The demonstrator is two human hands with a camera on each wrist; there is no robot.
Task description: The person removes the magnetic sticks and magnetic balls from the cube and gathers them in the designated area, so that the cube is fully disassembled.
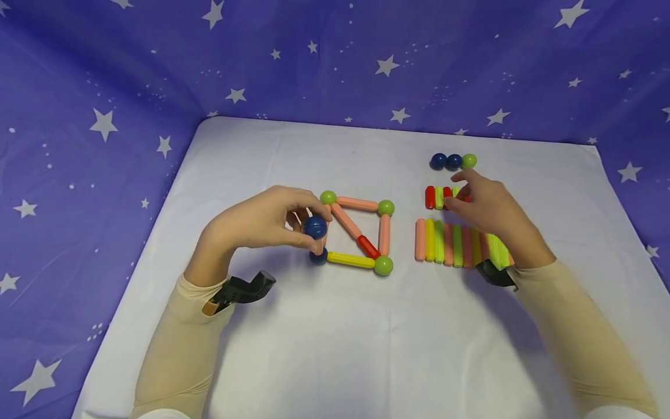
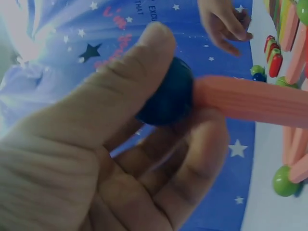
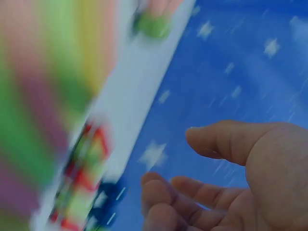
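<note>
My left hand (image 1: 277, 221) pinches a dark blue ball (image 1: 315, 227) between thumb and fingers. In the left wrist view a pink stick (image 2: 260, 100) joins that ball. Under the hand lies a flat four-sided frame with green balls (image 1: 385, 208) at three corners and a dark blue ball (image 1: 318, 256) at the fourth. Pink sticks (image 1: 357, 203) and a yellow stick (image 1: 350, 260) form sides. A pink stick and a short red stick (image 1: 369, 247) run diagonally. My right hand (image 1: 487, 203) hovers by the short red and yellow-green sticks (image 1: 430, 198), thumb and fingers apart, holding nothing.
Two dark blue balls (image 1: 438, 162) and a green ball (image 1: 469, 160) stand in a row at the back right. Long pink, yellow and green sticks (image 1: 421, 240) lie side by side in front of the short ones. A starry purple cloth (image 1: 335, 70) hangs behind the white table (image 1: 335, 349).
</note>
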